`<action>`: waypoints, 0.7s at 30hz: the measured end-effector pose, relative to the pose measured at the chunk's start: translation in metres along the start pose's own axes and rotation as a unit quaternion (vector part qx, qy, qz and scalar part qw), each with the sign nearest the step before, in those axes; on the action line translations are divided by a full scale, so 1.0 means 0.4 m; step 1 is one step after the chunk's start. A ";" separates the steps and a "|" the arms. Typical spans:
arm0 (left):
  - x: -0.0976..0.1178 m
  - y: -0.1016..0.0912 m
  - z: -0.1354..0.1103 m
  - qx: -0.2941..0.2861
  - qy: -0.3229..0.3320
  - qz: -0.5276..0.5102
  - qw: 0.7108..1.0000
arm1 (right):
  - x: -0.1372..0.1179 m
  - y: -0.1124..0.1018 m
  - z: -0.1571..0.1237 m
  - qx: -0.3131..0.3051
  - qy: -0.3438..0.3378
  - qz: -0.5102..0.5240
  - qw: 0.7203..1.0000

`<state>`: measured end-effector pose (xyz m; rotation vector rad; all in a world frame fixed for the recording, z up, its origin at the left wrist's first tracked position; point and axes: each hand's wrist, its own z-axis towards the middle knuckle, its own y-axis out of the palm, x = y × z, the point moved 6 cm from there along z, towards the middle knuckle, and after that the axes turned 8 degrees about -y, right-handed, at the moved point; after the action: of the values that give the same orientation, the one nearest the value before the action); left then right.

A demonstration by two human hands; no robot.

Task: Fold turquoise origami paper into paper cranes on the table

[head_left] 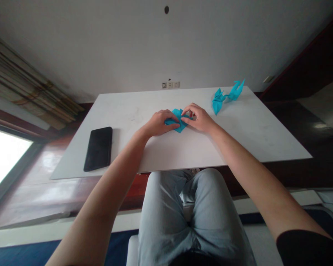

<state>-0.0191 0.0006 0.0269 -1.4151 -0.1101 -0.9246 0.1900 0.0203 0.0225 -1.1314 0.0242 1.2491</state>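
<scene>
A partly folded sheet of blue origami paper (178, 126) lies on the white table (122, 111) in front of me. My left hand (161, 123) rests on its left side, thumb and fingers pressing the paper down. On the other side, my right hand (197, 117) pinches a raised flap near the paper's middle between thumb and forefinger. Parts of the paper are hidden under my fingers. To the right stand two finished-looking blue paper cranes, one nearer (218, 101) and one farther back (236, 91).
A black phone (98, 148) lies at the table's left front. Beyond the far edge is a grey wall with sockets (170, 85). A patterned curtain (24, 77) hangs at the left, and my knees are under the near edge.
</scene>
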 end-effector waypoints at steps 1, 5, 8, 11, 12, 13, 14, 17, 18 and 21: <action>0.002 0.001 -0.001 0.002 0.001 0.002 1.000 | -0.005 0.000 0.000 -0.011 -0.007 -0.003 1.000; 0.003 0.004 -0.002 0.000 0.006 0.005 1.000 | -0.002 0.003 -0.003 -0.028 -0.007 0.004 1.000; 0.001 0.006 -0.001 -0.001 0.011 -0.005 1.000 | 0.003 0.010 -0.005 -0.037 -0.023 -0.013 0.999; -0.010 0.004 0.000 0.017 -0.021 -0.015 1.000 | 0.004 0.017 -0.005 -0.055 -0.041 -0.070 0.995; -0.013 0.004 0.000 0.024 -0.030 -0.015 0.999 | 0.005 0.021 -0.006 -0.064 -0.039 -0.091 0.993; -0.014 0.003 0.000 0.030 -0.033 -0.012 0.999 | 0.007 0.024 -0.007 -0.073 -0.031 -0.110 0.991; -0.015 0.004 -0.001 0.032 -0.033 -0.004 0.999 | 0.009 0.027 -0.008 -0.078 -0.022 -0.125 0.989; -0.019 0.004 -0.007 0.040 -0.049 0.049 0.997 | 0.007 0.030 -0.015 -0.077 0.001 -0.156 0.985; -0.024 0.001 -0.009 0.048 -0.069 0.070 0.994 | 0.003 0.032 -0.018 -0.077 0.004 -0.165 0.983; -0.040 -0.014 -0.020 0.072 -0.138 0.111 0.982 | -0.014 0.036 -0.025 -0.093 0.009 -0.191 0.977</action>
<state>-0.0365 0.0021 0.0203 -1.3824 -0.2165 -0.5236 0.1825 0.0080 0.0113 -1.2407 -0.2905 0.9101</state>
